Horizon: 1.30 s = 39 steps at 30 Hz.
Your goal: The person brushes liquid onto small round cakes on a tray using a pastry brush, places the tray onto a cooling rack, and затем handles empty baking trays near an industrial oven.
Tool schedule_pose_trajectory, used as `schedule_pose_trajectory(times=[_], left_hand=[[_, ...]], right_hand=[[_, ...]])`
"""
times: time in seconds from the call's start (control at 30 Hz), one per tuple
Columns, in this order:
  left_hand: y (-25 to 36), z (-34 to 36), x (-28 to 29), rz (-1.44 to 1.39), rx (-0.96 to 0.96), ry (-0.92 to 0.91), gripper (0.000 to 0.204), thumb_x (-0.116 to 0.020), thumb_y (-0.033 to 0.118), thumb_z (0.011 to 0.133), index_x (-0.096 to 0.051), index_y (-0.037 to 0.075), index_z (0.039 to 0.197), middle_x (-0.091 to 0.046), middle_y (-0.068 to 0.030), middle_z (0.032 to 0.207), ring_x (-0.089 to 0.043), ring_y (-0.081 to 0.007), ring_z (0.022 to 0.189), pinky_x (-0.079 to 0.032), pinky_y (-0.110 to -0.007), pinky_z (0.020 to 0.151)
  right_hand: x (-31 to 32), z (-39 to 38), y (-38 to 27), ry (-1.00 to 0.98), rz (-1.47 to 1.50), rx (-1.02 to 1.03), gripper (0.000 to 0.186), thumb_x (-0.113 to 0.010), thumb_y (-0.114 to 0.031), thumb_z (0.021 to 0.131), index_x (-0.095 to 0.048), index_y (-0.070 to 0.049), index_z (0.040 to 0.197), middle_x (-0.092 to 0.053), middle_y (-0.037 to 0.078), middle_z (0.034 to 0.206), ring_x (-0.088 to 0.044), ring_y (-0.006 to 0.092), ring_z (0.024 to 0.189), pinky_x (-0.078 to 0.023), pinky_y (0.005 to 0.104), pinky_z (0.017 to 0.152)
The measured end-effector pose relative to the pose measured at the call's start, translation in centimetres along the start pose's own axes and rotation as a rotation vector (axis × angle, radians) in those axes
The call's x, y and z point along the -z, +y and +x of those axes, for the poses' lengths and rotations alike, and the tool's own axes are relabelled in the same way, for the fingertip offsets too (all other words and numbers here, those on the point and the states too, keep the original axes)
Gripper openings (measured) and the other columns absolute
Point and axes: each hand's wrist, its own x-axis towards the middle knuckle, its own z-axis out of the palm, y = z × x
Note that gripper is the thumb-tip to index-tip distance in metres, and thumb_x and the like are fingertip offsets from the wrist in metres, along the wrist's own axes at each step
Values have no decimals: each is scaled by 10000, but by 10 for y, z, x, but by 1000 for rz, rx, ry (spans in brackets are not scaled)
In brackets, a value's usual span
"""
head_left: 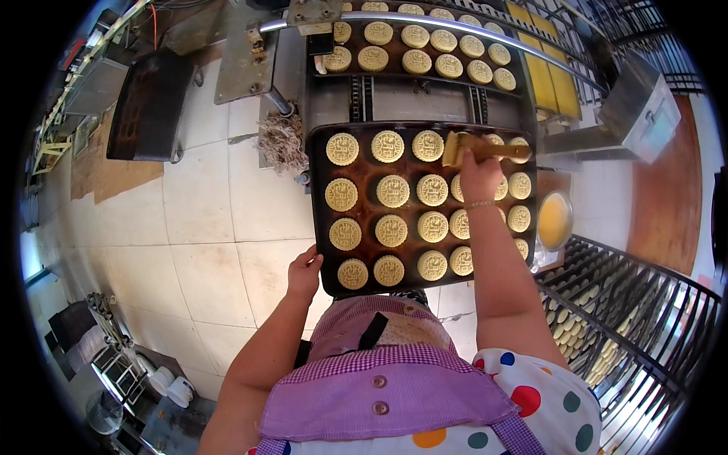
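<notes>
A dark baking tray holds several rows of round, stamped pale pastries. My right hand grips a wooden brush, its bristles low over the top row, right of the middle, covering part of a pastry there. My left hand holds the tray's near left edge, fingers curled at the rim. A round bowl of yellow liquid sits to the right of the tray.
Another pastry tray lies on the conveyor beyond, under a metal bar. A black rack of pastries stands at right, a metal control box above it. An empty dark tray is at far left, above tiled floor.
</notes>
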Motion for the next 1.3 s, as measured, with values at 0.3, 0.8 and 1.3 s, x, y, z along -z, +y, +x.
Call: schedule_pose_trajectory(times=[0.3, 0.8, 1.3], left_hand=[[2, 3, -1, 18, 33, -2, 350, -589, 144, 880, -582, 95, 1227, -613, 27, 940, -534, -74, 773, -431, -237, 627], [15, -5, -9, 25, 91, 29, 364, -571, 79, 881, -548, 4, 1236, -626, -58, 1052, -556, -127, 967, -424, -249, 859], [-1, -6, -21, -11, 95, 141, 372, -525, 172, 926, -517, 74, 1284, -621, -5, 1004, -547, -105, 767, -451, -260, 614]], right_hand=[[46, -51, 30, -73, -105, -53, 377, -630, -125, 801, -572, -12, 1156, -670, 168, 945, -663, 250, 851, -513, 333, 714], [108, -40, 80, 33, -206, -113, 431, -646, -224, 796, -556, 6, 1149, -659, 214, 883, -645, 352, 827, -516, 396, 699], [297, -43, 147, 501, 339, -439, 379, -545, -113, 893, -492, -83, 1267, -610, 79, 1009, -604, 133, 709, -486, 219, 507]])
